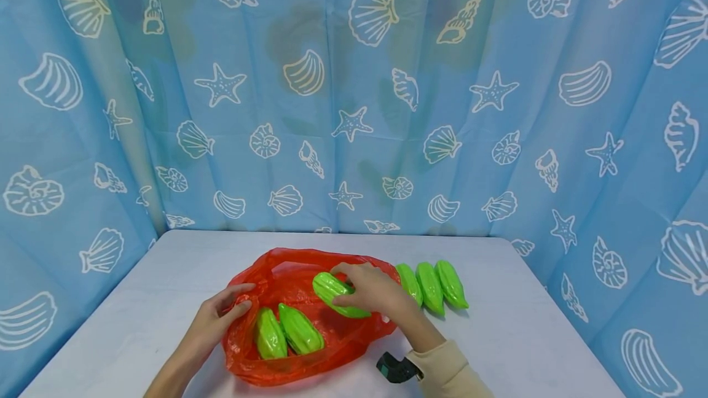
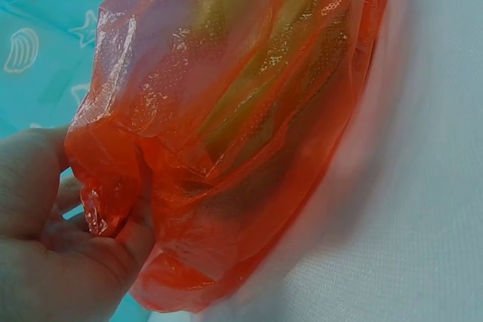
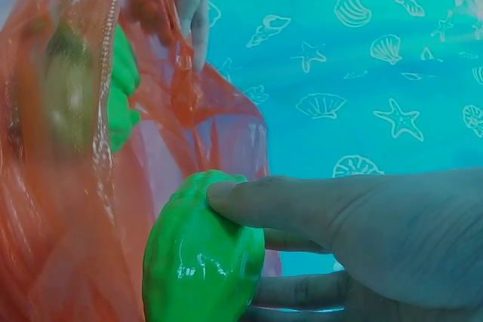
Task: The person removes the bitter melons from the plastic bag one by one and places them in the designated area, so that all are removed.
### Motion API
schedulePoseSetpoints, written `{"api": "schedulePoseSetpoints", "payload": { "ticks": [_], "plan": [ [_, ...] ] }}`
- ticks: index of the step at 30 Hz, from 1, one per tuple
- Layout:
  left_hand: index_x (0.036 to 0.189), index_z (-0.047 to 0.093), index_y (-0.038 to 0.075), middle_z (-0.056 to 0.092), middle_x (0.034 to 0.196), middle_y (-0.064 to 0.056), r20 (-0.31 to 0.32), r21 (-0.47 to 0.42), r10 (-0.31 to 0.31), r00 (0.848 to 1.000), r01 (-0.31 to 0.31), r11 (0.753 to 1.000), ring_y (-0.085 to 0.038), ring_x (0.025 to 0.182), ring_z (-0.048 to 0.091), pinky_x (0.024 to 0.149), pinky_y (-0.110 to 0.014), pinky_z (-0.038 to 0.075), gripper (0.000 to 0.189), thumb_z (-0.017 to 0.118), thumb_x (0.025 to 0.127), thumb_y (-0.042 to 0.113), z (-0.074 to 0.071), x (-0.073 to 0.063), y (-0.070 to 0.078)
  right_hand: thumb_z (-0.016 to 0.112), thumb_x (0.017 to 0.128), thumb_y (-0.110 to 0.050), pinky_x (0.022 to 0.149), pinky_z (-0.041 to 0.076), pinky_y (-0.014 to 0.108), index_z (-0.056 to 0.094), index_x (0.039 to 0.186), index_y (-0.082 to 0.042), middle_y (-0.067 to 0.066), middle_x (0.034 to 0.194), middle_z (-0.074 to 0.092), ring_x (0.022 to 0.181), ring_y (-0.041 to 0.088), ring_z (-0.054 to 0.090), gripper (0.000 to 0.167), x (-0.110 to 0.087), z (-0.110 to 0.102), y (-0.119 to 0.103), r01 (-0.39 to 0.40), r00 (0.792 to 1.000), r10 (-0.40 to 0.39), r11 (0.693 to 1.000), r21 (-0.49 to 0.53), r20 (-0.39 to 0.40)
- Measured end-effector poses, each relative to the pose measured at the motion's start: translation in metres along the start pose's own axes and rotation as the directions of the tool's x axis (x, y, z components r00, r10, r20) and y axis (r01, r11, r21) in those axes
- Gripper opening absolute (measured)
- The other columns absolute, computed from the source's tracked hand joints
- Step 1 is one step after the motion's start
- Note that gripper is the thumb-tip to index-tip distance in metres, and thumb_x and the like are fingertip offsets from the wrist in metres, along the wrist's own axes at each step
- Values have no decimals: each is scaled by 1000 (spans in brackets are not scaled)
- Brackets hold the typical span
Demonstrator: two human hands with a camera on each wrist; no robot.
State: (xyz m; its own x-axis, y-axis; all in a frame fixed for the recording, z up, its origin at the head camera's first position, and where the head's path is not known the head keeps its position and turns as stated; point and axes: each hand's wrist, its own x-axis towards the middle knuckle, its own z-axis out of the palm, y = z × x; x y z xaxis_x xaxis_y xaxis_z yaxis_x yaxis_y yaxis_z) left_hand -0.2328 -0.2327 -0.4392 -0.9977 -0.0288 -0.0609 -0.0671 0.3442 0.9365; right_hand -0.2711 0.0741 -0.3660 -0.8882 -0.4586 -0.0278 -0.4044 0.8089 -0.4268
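Note:
A red plastic bag lies spread on the table, its mouth facing up. My left hand grips the bag's left rim, with a fold of plastic between thumb and fingers in the left wrist view. Two glossy green bitter melons, one left and one right, lie inside the bag. Over the bag's right part, my right hand holds another bitter melon between thumb and fingers, its ridged skin showing in the right wrist view.
Three more bitter melons lie side by side on the white table, right of the bag. The nearest one is partly behind the bag's edge and my right hand. A blue seashell-patterned curtain surrounds the table's back and sides.

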Motion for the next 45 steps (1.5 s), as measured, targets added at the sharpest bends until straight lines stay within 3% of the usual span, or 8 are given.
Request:
{"api": "schedulePoseSetpoints", "payload": {
  "ticks": [15, 29, 38, 45],
  "plan": [
    [140, 53, 16, 45, 150, -19, 4, 3, 2, 1000, -2, 1000, -39, 136, 44, 98, -42, 54, 49, 63, 95, 32, -1, 0, 0, 79, 82, -32, 80, 60, 35, 59, 129, -18, -1, 114, 67, 99, 16, 61, 53, -17, -12, 22, 42, 998, -39, 998, 51, -57],
    [140, 53, 16, 45, 150, -19, 8, 5, 6, 1000, -6, 1000, -39, 136, 44, 98, -42, 54, 49, 63, 95, 32, -1, 0, 0, 78, 83, -30, 75, 61, 34, 58, 130, -16, 1, 105, 69, 92, 16, 62, 53, -36, -22, 46, 30, 996, -21, 995, 91, -92],
    [140, 53, 15, 45, 150, -19, 5, 12, 12, 1000, -12, 1000, -39, 135, 45, 99, -43, 54, 50, 64, 95, 33, -1, 0, 0, 78, 84, -31, 73, 59, 30, 58, 131, -15, 1, 102, 70, 90, 15, 62, 53, -48, -28, 60, 11, 994, 0, 995, 103, -110],
    [140, 53, 15, 44, 150, -20, 0, 22, 5, 1000, -5, 1000, -40, 136, 44, 98, -44, 53, 50, 64, 95, 33, 0, 0, 0, 79, 82, -33, 71, 59, 30, 58, 133, -19, 3, 102, 69, 92, 15, 60, 57, -56, -34, 68, -69, 989, 83, 990, 122, -119]
  ]
}}
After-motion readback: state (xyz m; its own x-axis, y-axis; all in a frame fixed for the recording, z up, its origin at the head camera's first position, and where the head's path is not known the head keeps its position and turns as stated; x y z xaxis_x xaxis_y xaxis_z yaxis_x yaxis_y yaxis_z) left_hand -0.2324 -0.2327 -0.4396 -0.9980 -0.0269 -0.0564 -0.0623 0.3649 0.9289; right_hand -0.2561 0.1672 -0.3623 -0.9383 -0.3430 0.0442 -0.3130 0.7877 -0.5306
